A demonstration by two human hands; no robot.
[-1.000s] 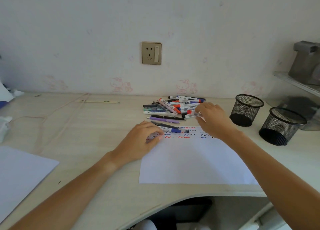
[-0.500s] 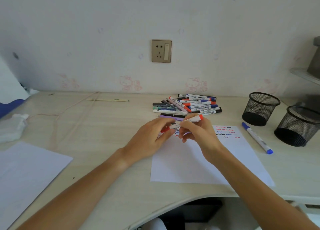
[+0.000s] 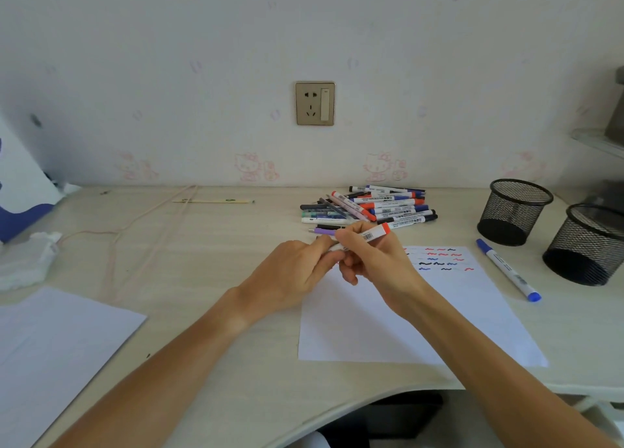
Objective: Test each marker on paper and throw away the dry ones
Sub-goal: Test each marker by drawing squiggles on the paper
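My right hand (image 3: 371, 257) grips a white marker with a red end (image 3: 371, 234), held slanted above the top edge of the test paper (image 3: 388, 329). My left hand (image 3: 293, 275) pinches the marker's lower end, which its fingers hide. The paper carries several red, blue and black squiggles near its top right corner. A pile of markers (image 3: 371, 208) lies on the desk just behind my hands. One blue-capped marker (image 3: 506, 269) lies alone to the right of the paper.
Two black mesh cups (image 3: 515, 211) (image 3: 587, 245) stand at the right. Another white sheet (image 3: 57, 343) lies at the near left, a crumpled tissue (image 3: 27, 262) beyond it. A cord (image 3: 135, 224) and a ruler (image 3: 212, 200) lie toward the wall.
A second ago my right hand reached into the pile while my left rested on the paper. Both hands have since come together on the red-ended marker. The view shifted left.
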